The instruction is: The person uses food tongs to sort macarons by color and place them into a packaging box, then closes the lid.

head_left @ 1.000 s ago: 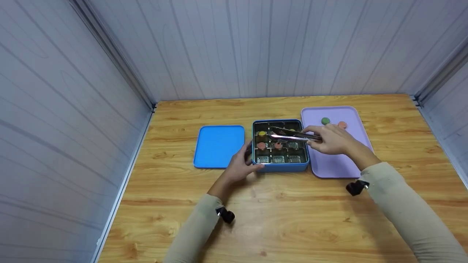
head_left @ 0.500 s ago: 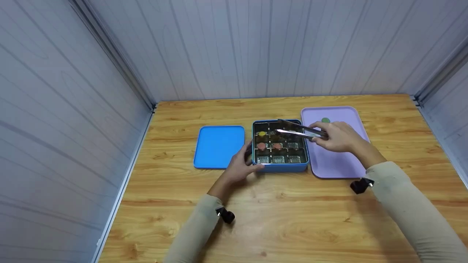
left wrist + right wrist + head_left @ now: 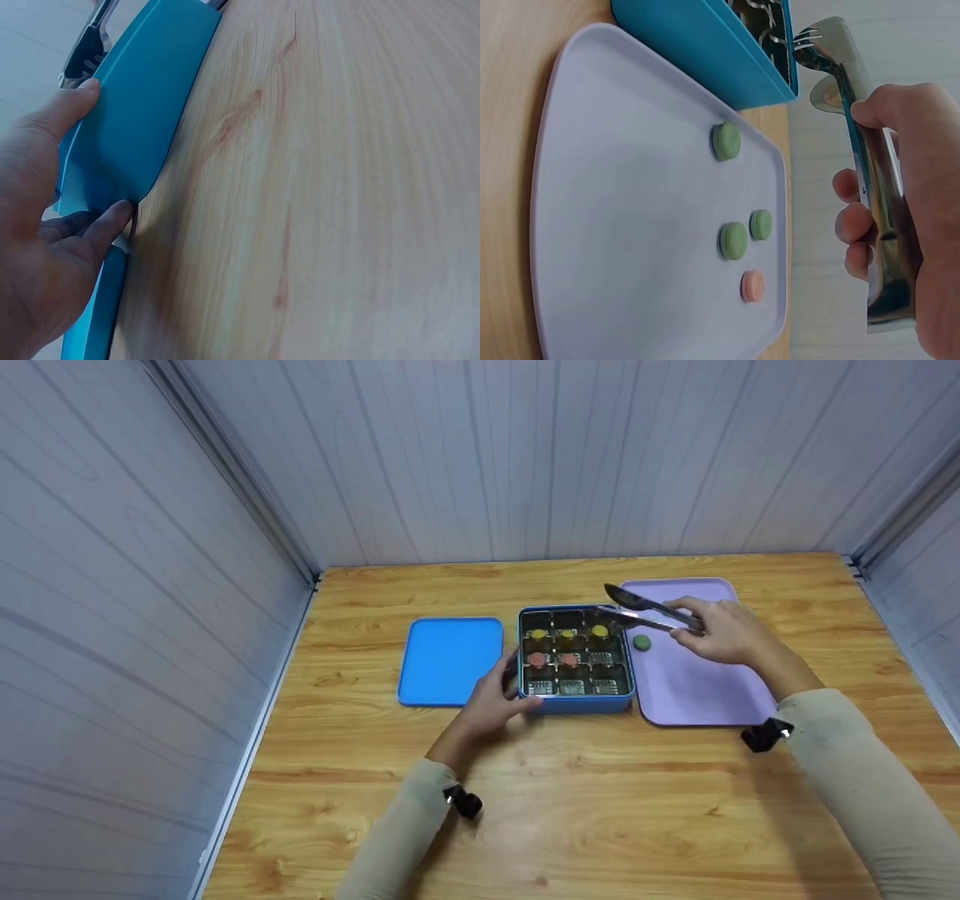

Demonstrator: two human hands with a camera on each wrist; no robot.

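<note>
A blue tin (image 3: pixel 574 703) with a grid of compartments stands mid-table; yellow pieces (image 3: pixel 599 631) fill its back row, red ones (image 3: pixel 535 659) sit in the middle row. My left hand (image 3: pixel 491 701) holds the tin's front left corner, thumb along its wall (image 3: pixel 135 127). My right hand (image 3: pixel 724 631) grips metal tongs (image 3: pixel 645 611) above the left edge of the lilac tray (image 3: pixel 697 690). The tongs (image 3: pixel 862 150) hold nothing; their tips are slightly apart. A green macaron (image 3: pixel 641 643) lies on the tray just below them.
The tin's blue lid (image 3: pixel 450 660) lies flat to its left. In the right wrist view the tray (image 3: pixel 630 225) carries three green macarons (image 3: pixel 726 141) and a pink one (image 3: pixel 753 286). Grey panel walls close in the wooden table (image 3: pixel 600 810) on three sides.
My right hand has carried the tongs rightward and back, from over the tin's back row to the tray's left edge. The left hand and the tin have stayed still.
</note>
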